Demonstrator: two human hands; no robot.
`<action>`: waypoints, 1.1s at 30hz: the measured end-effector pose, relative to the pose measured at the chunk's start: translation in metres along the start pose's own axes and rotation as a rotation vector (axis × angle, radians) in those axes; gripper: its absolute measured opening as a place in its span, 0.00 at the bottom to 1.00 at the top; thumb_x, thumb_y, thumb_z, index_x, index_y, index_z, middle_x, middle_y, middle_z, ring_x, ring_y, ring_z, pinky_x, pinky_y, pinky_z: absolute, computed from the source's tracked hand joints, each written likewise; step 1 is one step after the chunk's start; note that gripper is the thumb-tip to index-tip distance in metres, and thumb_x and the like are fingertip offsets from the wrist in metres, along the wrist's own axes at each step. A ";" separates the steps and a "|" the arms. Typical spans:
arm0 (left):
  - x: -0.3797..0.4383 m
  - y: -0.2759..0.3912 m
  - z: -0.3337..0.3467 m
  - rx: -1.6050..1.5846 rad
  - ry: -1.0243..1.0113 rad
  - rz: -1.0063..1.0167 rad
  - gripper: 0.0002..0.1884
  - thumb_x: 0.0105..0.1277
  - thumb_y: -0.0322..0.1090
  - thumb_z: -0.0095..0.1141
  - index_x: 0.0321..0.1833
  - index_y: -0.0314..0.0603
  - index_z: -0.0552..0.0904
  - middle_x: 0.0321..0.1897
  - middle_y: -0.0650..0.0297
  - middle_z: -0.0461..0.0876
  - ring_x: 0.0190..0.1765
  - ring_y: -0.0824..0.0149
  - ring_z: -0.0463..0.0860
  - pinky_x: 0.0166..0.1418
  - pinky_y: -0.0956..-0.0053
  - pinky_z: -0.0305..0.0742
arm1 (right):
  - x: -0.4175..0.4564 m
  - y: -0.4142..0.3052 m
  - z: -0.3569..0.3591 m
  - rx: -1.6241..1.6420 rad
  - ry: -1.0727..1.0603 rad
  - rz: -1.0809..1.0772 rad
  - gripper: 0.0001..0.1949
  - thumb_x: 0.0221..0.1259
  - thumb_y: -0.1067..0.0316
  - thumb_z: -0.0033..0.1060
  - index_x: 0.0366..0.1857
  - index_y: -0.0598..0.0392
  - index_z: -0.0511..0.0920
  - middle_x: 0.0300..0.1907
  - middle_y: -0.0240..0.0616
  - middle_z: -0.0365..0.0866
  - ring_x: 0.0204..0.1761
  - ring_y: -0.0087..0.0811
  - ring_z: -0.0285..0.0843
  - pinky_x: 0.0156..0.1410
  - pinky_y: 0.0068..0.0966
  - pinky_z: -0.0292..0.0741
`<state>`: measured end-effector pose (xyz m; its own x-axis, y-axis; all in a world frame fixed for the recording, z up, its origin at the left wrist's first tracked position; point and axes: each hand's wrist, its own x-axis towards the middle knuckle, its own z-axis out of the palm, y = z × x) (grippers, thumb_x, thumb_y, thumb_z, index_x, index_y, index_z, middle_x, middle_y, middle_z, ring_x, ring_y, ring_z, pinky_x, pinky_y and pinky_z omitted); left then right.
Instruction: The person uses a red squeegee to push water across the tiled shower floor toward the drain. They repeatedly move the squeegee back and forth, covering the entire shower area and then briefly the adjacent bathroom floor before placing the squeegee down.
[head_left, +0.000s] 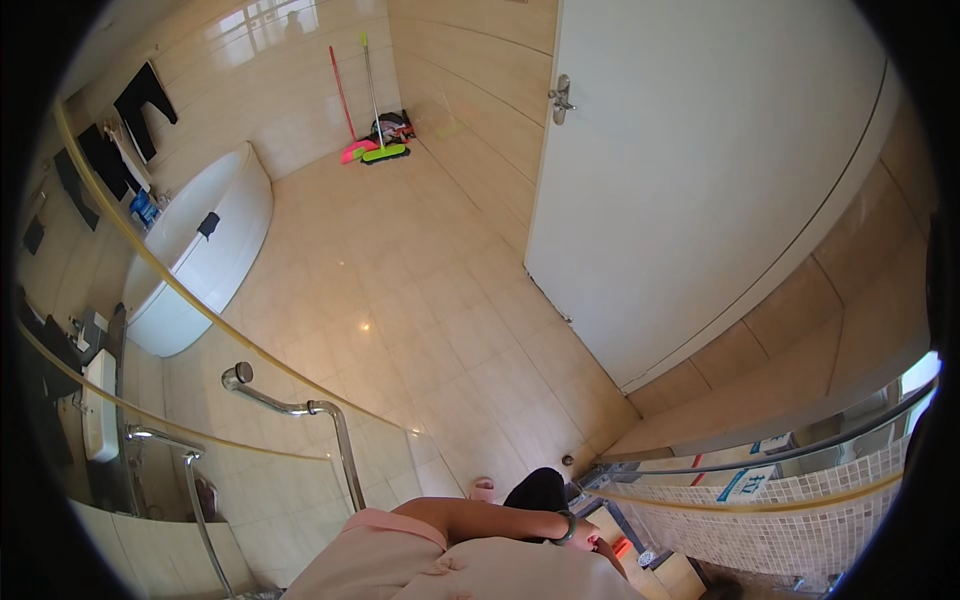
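My left hand (583, 535), with a green bangle at its wrist, reaches across in front of my body near the bottom of the view. Its fingers look curled, but what they hold, if anything, is hidden. Close against it is a small part of my right hand (604, 551), mostly covered by my light top. Just beyond the hands lies an orange-red object (621, 547), too small to name; whether a hand touches it cannot be told. Beside it a round white drain cover (646, 559) sits in the tiled floor.
A curved glass panel with a metal handle (345, 450) stands at left; mosaic tiles (795, 517) show through glass at right. A white door (675, 172) is at upper right. Farther off are a white bathtub (240, 247), a broom (385, 154), a pink dustpan (356, 151) and a washbasin (100, 405).
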<state>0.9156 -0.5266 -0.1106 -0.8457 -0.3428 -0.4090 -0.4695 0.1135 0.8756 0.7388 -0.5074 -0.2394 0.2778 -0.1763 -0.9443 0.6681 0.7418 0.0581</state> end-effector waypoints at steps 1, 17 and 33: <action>0.000 -0.003 -0.001 0.011 -0.018 -0.003 0.17 0.53 0.39 0.49 0.44 0.40 0.74 0.38 0.51 0.78 0.42 0.57 0.77 0.44 0.66 0.70 | 0.003 -0.002 0.008 -0.001 -0.002 0.001 0.18 0.55 0.54 0.46 0.36 0.62 0.69 0.33 0.45 0.73 0.36 0.39 0.73 0.45 0.31 0.73; 0.067 -0.031 -0.110 0.338 -0.258 -0.167 0.15 0.52 0.33 0.47 0.42 0.37 0.76 0.36 0.48 0.78 0.41 0.54 0.78 0.44 0.64 0.71 | 0.036 -0.064 0.046 0.169 -0.081 0.049 0.16 0.56 0.54 0.45 0.35 0.59 0.70 0.31 0.43 0.74 0.35 0.40 0.74 0.44 0.33 0.73; 0.105 -0.048 -0.150 0.432 -0.530 0.009 0.20 0.53 0.41 0.53 0.44 0.33 0.71 0.33 0.50 0.78 0.36 0.56 0.78 0.41 0.66 0.71 | 0.061 -0.011 0.060 0.775 0.063 -0.314 0.14 0.59 0.53 0.44 0.27 0.53 0.69 0.21 0.35 0.71 0.28 0.34 0.74 0.38 0.38 0.74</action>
<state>0.8875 -0.7075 -0.1571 -0.8083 0.1506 -0.5691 -0.4276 0.5143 0.7434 0.7896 -0.5655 -0.2778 -0.0241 -0.2467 -0.9688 0.9996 0.0052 -0.0262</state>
